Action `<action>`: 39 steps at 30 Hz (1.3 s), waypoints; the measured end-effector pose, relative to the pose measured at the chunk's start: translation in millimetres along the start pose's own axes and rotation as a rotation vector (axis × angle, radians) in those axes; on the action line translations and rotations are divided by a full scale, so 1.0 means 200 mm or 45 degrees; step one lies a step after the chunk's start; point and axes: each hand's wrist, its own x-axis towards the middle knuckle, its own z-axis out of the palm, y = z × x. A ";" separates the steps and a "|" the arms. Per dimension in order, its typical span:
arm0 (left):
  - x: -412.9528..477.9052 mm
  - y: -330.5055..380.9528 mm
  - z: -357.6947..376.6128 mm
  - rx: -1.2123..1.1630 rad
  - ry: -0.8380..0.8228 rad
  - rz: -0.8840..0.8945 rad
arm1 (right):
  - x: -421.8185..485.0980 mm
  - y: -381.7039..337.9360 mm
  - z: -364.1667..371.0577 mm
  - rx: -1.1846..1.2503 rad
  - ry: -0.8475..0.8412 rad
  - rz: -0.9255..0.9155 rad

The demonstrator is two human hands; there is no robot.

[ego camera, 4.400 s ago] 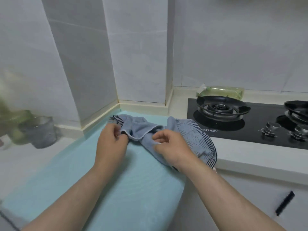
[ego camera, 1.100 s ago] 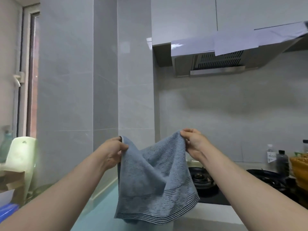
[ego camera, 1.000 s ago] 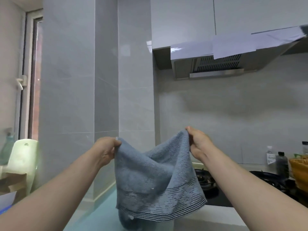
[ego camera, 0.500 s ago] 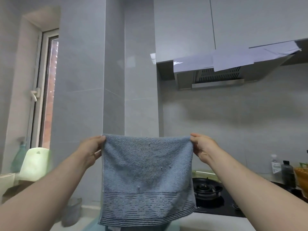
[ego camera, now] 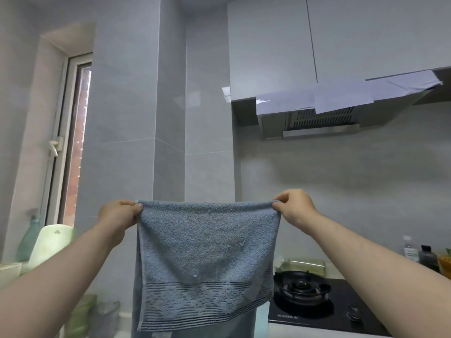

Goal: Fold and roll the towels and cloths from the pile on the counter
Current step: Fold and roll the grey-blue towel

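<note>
- Lifted off the counter [ego camera: 317, 332], where it lay bunched a few seconds back, the blue-grey terry towel with a dark striped border [ego camera: 205, 252] now hangs in the air in front of the grey tiled wall. Its top edge, sagging a second ago, is pulled straight.
- The left hand [ego camera: 119, 215] pinches the upper left corner between thumb and curled fingers, and the right hand [ego camera: 294, 208] pinches the upper right corner the same way. They are well apart, with the edge taut between them.
- Behind the striped front panel a second layer hangs lower and runs out of the bottom of the view, so I cannot tell whether it touches the counter.
- The step in hand looks like squaring the towel before laying it down to fold.
- Risk: each grip is a small corner pinch. If one slips, that side drops and the towel bunches again.
- Risk: the lower right hem hangs near the black gas burner [ego camera: 301, 289]. A swing to the right while lowering could drag it across the hob.
- Risk: if the layers stay uneven, the fold would come out crooked.
</note>
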 end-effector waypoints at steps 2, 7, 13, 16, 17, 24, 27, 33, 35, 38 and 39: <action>0.01 0.02 -0.01 0.050 0.008 0.044 | 0.02 -0.02 -0.02 0.043 0.055 -0.019; 0.06 0.06 -0.02 0.316 -0.001 0.196 | 0.06 -0.07 -0.03 0.466 -0.037 0.067; 0.05 0.07 0.00 0.464 0.051 0.296 | 0.05 -0.10 -0.05 0.805 -0.108 0.104; 0.04 0.06 0.01 0.469 0.094 0.286 | 0.03 -0.06 -0.03 0.692 -0.070 0.105; 0.04 0.05 0.02 0.440 0.104 0.252 | 0.03 -0.04 -0.03 0.715 -0.077 0.130; 0.05 -0.07 0.04 0.321 -0.080 -0.011 | 0.00 0.09 0.07 0.893 -0.130 0.374; 0.08 -0.16 0.07 0.168 -0.091 -0.105 | 0.01 0.14 0.15 0.964 -0.152 0.471; 0.16 -0.48 0.12 0.124 -0.009 -0.243 | 0.01 0.32 0.45 0.960 -0.225 0.618; 0.19 -0.62 0.14 0.142 0.007 -0.243 | 0.01 0.40 0.58 0.929 -0.236 0.641; 0.23 -0.86 0.16 0.222 0.019 -0.245 | -0.01 0.52 0.77 0.881 -0.240 0.693; 0.24 -0.93 0.16 0.275 0.024 -0.236 | -0.02 0.56 0.83 0.860 -0.240 0.711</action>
